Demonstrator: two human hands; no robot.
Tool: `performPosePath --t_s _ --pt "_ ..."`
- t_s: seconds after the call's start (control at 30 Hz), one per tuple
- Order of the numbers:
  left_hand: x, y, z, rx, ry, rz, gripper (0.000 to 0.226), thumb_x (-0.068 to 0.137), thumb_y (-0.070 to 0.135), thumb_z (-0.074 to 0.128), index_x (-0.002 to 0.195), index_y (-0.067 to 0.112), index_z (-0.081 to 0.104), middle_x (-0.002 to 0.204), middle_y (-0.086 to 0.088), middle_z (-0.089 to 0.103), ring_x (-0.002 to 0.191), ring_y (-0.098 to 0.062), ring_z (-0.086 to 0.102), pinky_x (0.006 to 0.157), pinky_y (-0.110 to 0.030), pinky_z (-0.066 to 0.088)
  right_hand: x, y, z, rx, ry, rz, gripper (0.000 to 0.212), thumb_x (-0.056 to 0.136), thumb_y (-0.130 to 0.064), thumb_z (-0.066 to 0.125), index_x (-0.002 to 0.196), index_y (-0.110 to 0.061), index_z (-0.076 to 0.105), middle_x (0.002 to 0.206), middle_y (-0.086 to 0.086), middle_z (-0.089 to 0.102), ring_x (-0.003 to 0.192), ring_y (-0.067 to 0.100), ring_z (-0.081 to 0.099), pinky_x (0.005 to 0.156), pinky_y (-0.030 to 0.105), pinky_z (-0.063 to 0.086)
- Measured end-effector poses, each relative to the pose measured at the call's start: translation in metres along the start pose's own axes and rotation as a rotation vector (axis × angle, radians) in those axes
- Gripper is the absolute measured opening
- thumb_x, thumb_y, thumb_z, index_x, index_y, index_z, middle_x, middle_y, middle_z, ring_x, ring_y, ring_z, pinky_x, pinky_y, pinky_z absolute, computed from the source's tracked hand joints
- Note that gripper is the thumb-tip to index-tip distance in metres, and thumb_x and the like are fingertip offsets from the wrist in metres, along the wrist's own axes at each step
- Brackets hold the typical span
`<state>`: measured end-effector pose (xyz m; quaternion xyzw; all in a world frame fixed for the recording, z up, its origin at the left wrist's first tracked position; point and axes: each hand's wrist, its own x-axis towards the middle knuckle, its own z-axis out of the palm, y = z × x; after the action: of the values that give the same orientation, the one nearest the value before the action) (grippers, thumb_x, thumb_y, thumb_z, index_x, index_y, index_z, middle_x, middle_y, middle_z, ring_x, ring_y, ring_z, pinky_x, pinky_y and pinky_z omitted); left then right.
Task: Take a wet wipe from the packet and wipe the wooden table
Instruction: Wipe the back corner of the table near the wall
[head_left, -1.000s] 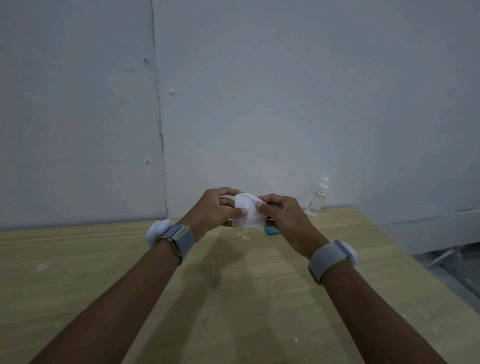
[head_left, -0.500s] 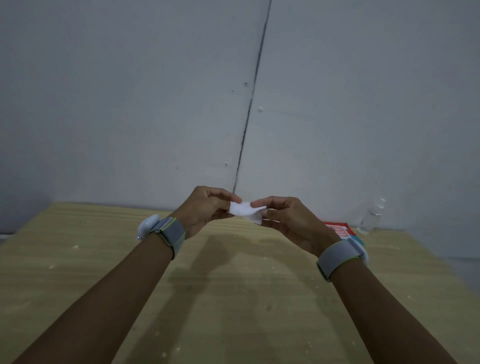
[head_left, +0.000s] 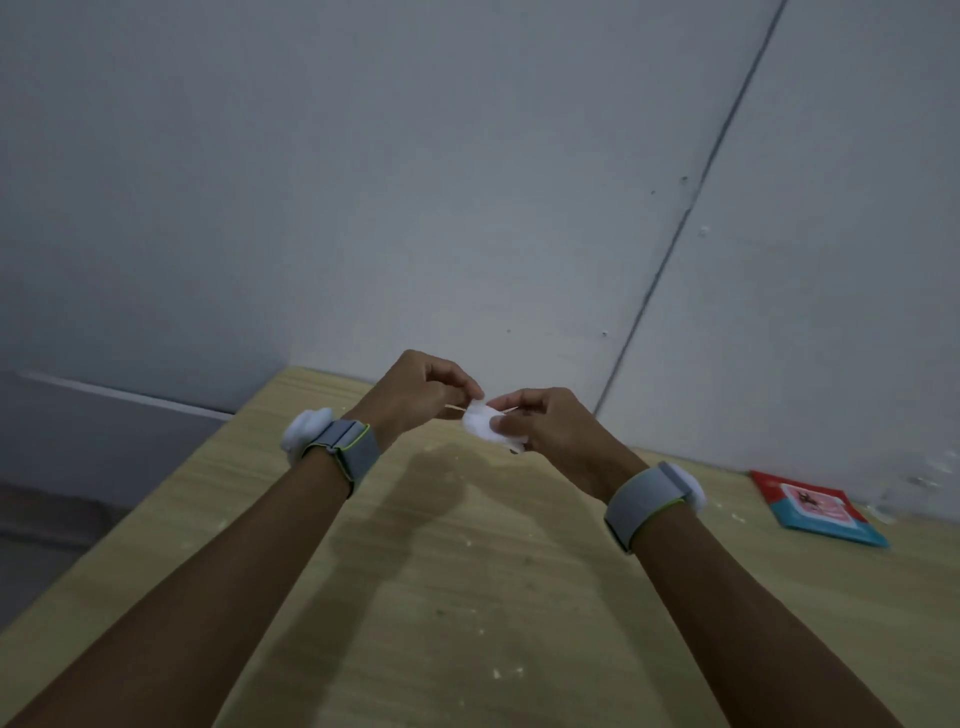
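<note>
Only the packet (head_left: 818, 508) lies on the table (head_left: 467, 597), far right.

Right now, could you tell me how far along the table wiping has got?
Done: a wet wipe is out of the packet, which lies flat at the table's right, by the wall. In hand: both the left hand and right hand pinch the bunched wipe above the wooden table. Left: wiping; white specks dot the wood.
</note>
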<state>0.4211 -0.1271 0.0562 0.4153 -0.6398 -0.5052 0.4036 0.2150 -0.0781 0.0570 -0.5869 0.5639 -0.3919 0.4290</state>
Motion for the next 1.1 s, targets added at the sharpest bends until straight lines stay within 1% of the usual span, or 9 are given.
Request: performPosePath --t_s 0.1,0.23,0.37,0.47,0.53,0.67,0.87,0.97,1.1 --pt "-0.001 -0.023 -0.042 0.178 0.206 -0.021 0.032 0.09 -0.008 0.055 0.084 0.011 0.079 0.087 -0.009 0.078 0.09 -0.021 0.075 0.082 -0.034 0.062 0.019 0.002 0.032 -0.018 0.103 0.007 0.01 0.089 -0.009 0.077 0.098 -0.008 0.079 0.094 0.015 0.078 0.08 0.02 0.069 0.071 0.031 0.055" --pt "-0.021 -0.065 -0.104 0.507 0.382 0.041 0.031 0.091 -0.006 0.056 0.091 0.014 0.08 0.09 -0.003 0.077 0.091 -0.019 0.071 0.085 -0.024 0.052 0.049 0.012 0.077 -0.109 0.261 -0.008 0.004 0.085 -0.02 0.081 0.087 -0.017 0.079 0.081 0.0 0.074 0.072 0.011 0.066 0.061 0.02 0.051" --pt "-0.041 -0.098 -0.146 0.705 0.369 0.07 0.027 0.095 -0.002 0.056 0.11 0.007 0.077 0.11 -0.012 0.076 0.099 -0.031 0.07 0.095 -0.034 0.051 0.071 0.02 0.109 -0.205 0.34 -0.08 0.004 0.087 -0.02 0.078 0.085 -0.017 0.077 0.073 -0.007 0.068 0.067 0.005 0.062 0.049 0.009 0.043" --pt "-0.055 -0.113 -0.16 0.726 0.326 0.064 0.025 0.101 0.009 0.055 0.117 0.004 0.074 0.114 -0.013 0.074 0.105 -0.031 0.069 0.094 -0.034 0.048 0.087 0.02 0.127 -0.314 0.379 -0.155 0.006 0.09 -0.016 0.073 0.087 -0.012 0.076 0.078 -0.003 0.071 0.074 0.012 0.065 0.063 0.022 0.051" --pt "-0.063 -0.122 -0.165 0.737 0.31 0.069 0.034 0.1 0.018 0.048 0.117 0.004 0.073 0.113 -0.014 0.074 0.103 -0.031 0.069 0.092 -0.034 0.048 0.1 0.021 0.14 -0.393 0.38 -0.221 0.008 0.091 -0.011 0.068 0.086 -0.009 0.074 0.079 0.0 0.072 0.076 0.015 0.065 0.069 0.024 0.047" --pt "-0.06 -0.13 -0.176 0.742 0.283 0.063 0.041 0.094 0.022 0.042 0.115 0.004 0.073 0.114 -0.011 0.074 0.102 -0.029 0.068 0.089 -0.024 0.044 0.126 0.018 0.163 -0.588 0.311 -0.309 0.013 0.097 -0.01 0.06 0.089 -0.007 0.07 0.081 0.007 0.071 0.076 0.024 0.065 0.069 0.035 0.052" --pt "-0.046 -0.134 -0.176 0.736 0.249 0.108 0.025 0.102 0.008 0.053 0.119 0.01 0.071 0.124 -0.005 0.072 0.113 -0.025 0.066 0.095 -0.025 0.044 0.134 0.016 0.196 -0.845 -0.012 -0.332 0.025 0.097 0.002 0.053 0.106 -0.007 0.075 0.106 0.013 0.072 0.104 0.03 0.067 0.087 0.038 0.054" --pt "-0.039 -0.138 -0.182 0.745 0.2 0.102 0.029 0.103 0.01 0.053 0.128 0.011 0.068 0.133 -0.006 0.067 0.122 -0.024 0.062 0.101 -0.021 0.041 0.126 0.022 0.203 -0.961 -0.08 -0.368 0.029 0.093 0.008 0.047 0.105 -0.011 0.065 0.098 0.011 0.064 0.1 0.028 0.057 0.082 0.042 0.052" --pt "-0.028 -0.14 -0.185 0.769 0.15 0.103 0.034 0.103 0.009 0.051 0.136 0.01 0.063 0.145 -0.006 0.059 0.135 -0.024 0.054 0.113 -0.024 0.036 0.133 0.021 0.193 -1.091 -0.077 -0.346 0.034 0.093 0.006 0.048 0.113 -0.019 0.056 0.102 0.01 0.054 0.096 0.028 0.058 0.071 0.031 0.04"
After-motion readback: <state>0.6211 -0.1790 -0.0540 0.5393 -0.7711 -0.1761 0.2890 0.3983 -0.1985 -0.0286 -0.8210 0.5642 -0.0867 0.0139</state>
